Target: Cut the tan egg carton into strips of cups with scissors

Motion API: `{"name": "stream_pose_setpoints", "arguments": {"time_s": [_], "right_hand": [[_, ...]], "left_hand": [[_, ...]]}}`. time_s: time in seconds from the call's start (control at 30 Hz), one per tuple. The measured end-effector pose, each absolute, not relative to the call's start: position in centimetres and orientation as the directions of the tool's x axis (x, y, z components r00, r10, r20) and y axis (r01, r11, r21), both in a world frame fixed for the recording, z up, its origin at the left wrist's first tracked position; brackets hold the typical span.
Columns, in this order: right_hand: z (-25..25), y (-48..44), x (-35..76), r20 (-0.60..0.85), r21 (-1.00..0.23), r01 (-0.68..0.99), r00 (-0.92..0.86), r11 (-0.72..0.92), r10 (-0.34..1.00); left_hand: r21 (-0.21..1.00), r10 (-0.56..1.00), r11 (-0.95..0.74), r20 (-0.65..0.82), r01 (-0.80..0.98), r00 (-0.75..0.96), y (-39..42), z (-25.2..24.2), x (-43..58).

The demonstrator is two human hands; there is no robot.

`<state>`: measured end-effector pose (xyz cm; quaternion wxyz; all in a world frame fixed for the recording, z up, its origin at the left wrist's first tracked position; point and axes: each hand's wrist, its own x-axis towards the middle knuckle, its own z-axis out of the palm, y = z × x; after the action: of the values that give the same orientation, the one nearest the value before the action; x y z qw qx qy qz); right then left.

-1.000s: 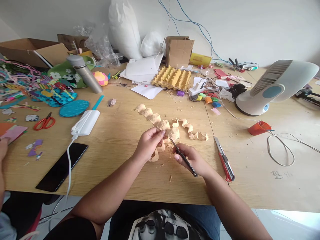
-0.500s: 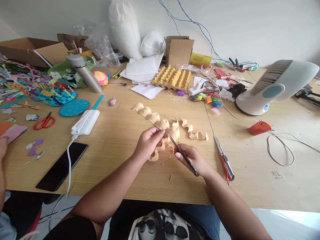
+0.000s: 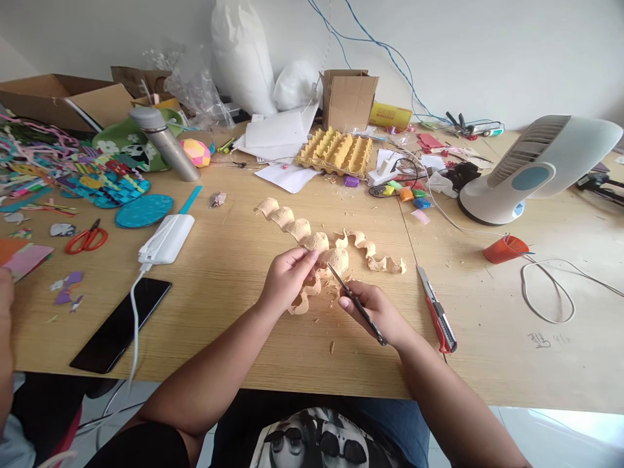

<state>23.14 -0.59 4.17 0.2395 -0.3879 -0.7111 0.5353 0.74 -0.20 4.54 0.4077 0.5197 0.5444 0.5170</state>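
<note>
A tan strip of egg carton (image 3: 298, 229) with several bumps runs slantwise above the middle of the table. My left hand (image 3: 291, 273) pinches its lower edge between thumb and fingers. My right hand (image 3: 373, 311) is closed round a dark cutting tool (image 3: 358, 302), whose tip touches or nearly touches the bump at the strip's right end. Wavy trimmed pieces lie around, one (image 3: 299, 302) under my left hand and another (image 3: 387, 264) to the right. Small crumbs are scattered near them.
A red utility knife (image 3: 439, 318) lies right of my right hand. Farther right stand an orange cup (image 3: 506, 249) and a white fan (image 3: 531, 172). A yellow egg tray (image 3: 335, 153) is at the back. Left are a phone (image 3: 121, 324), a power bank (image 3: 167, 239) and another person's hand (image 3: 6, 292).
The strip and my left hand have shifted very slightly left. The other person's hand at the left edge has moved a little.
</note>
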Motion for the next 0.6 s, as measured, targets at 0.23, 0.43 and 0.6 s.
{"name": "stream_pose_setpoints", "arguments": {"time_s": [0.23, 0.43, 0.6], "right_hand": [[3.99, -0.57, 23.13, -0.088, -0.94, 0.318, -0.567, 0.119, 0.819], [4.01, -0.54, 23.09, -0.101, -0.938, 0.33, -0.559, 0.109, 0.823], [3.9, -0.46, 23.07, -0.113, -0.929, 0.354, -0.552, 0.109, 0.826]], "left_hand": [[0.977, 0.982, -0.09, 0.12, 0.195, -0.146, -0.13, 4.45, 0.61], [0.976, 0.984, -0.078, 0.108, 0.203, -0.143, -0.04, 4.44, 0.53], [0.973, 0.983, -0.08, 0.113, 0.215, -0.142, 0.13, 4.2, 0.36]]}}
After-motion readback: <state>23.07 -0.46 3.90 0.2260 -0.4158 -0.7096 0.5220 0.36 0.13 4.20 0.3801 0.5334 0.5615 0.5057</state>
